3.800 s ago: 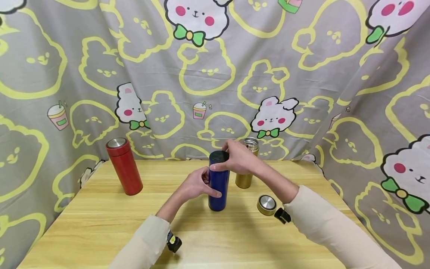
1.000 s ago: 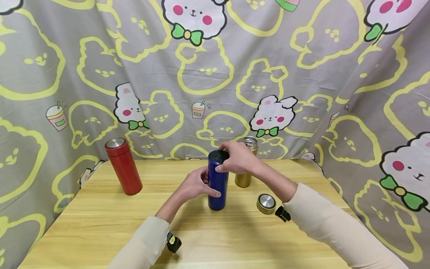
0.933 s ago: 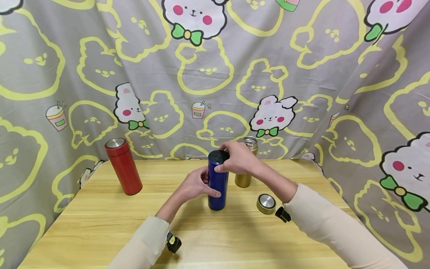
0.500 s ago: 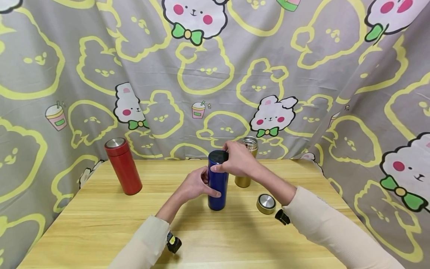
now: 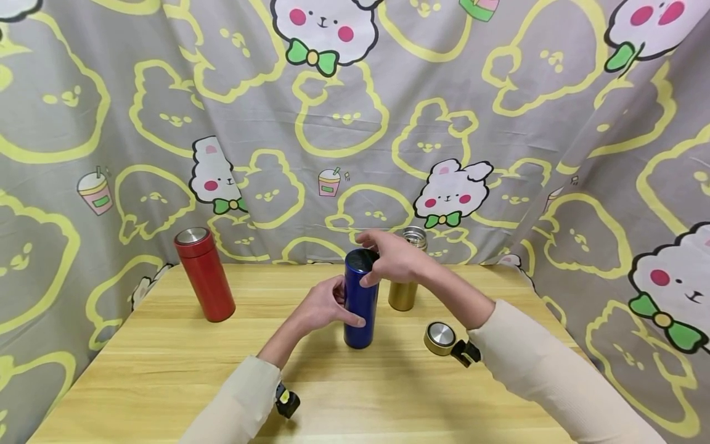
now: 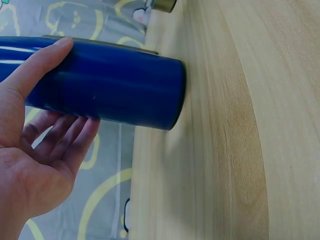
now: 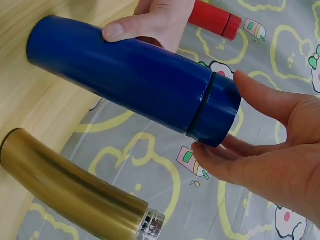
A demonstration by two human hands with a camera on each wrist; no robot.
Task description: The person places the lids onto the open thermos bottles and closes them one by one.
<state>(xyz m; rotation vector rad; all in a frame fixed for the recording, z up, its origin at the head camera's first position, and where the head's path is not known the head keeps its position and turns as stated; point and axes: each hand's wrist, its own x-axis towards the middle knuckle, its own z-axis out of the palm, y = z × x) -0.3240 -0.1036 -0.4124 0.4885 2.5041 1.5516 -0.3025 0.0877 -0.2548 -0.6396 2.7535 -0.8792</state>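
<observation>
A blue thermos (image 5: 359, 308) stands upright near the middle of the table. My left hand (image 5: 323, 303) grips its body, thumb across the front, as the left wrist view also shows. My right hand (image 5: 395, 258) is at the thermos's blue lid (image 7: 216, 112), fingers loosely spread around it. In the right wrist view its thumb and fingertips lie at opposite edges of the lid; whether they touch it is hard to tell. Behind my right hand stands a gold thermos (image 5: 402, 297) with its metal neck uncovered. Its gold lid (image 5: 440, 338) lies on the table in front.
A red thermos (image 5: 206, 280) with its lid on stands at the left of the wooden table (image 5: 183, 376). A patterned grey curtain (image 5: 355, 154) hangs behind the table and along both sides. The gold thermos is close to my right wrist.
My right hand has loosened at the lid: its fingers have lifted and spread toward the back, and its thumb has shifted right. The left hand and blue thermos stay in place.
</observation>
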